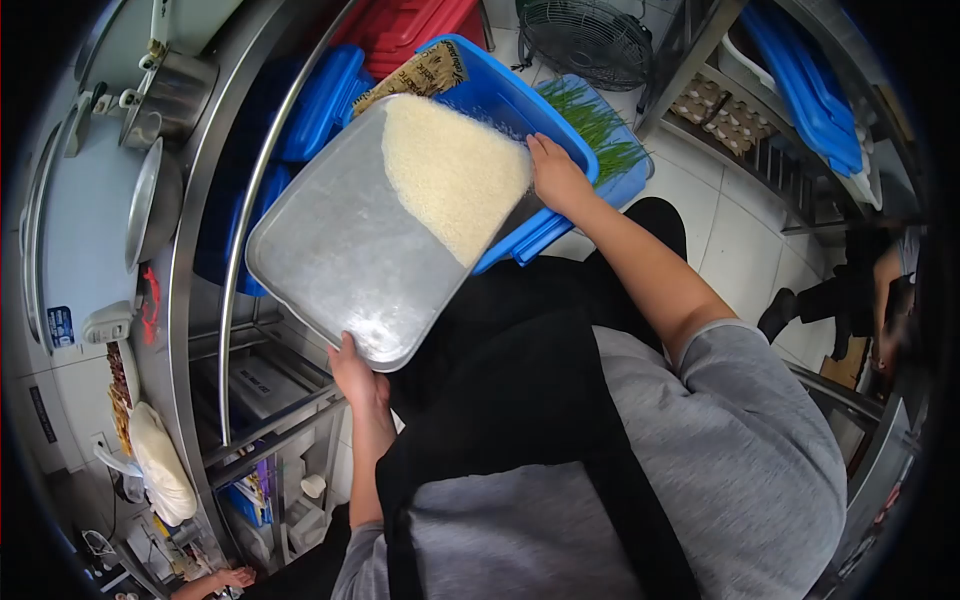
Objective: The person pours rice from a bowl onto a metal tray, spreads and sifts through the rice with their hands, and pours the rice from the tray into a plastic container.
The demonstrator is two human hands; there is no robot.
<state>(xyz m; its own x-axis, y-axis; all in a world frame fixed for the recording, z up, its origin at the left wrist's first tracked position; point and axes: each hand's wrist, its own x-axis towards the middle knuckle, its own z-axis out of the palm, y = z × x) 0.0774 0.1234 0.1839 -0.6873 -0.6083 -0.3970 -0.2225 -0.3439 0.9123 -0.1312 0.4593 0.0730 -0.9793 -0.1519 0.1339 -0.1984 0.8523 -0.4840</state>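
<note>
A metal tray point(330, 240) is held over a blue plastic bin point(570, 140), tilted toward it. White grains that look like rice point(455, 170) are heaped at the tray's far end, and some loose grains show past its edge, over the bin. My left hand point(360, 378) grips the tray's near rim, thumb on top and fingers mostly hidden beneath. At the far right corner, my right hand point(560, 178) is closed on the tray beside the grains, its fingers together and its thumb hidden.
A brown printed sack point(415, 78) lies at the bin's far side. Green leafy stalks point(590, 125) sit in a blue container to the right, near a black fan point(585, 45). A steel rack rail point(262, 190) stands left. Other people's limbs show at right and lower left.
</note>
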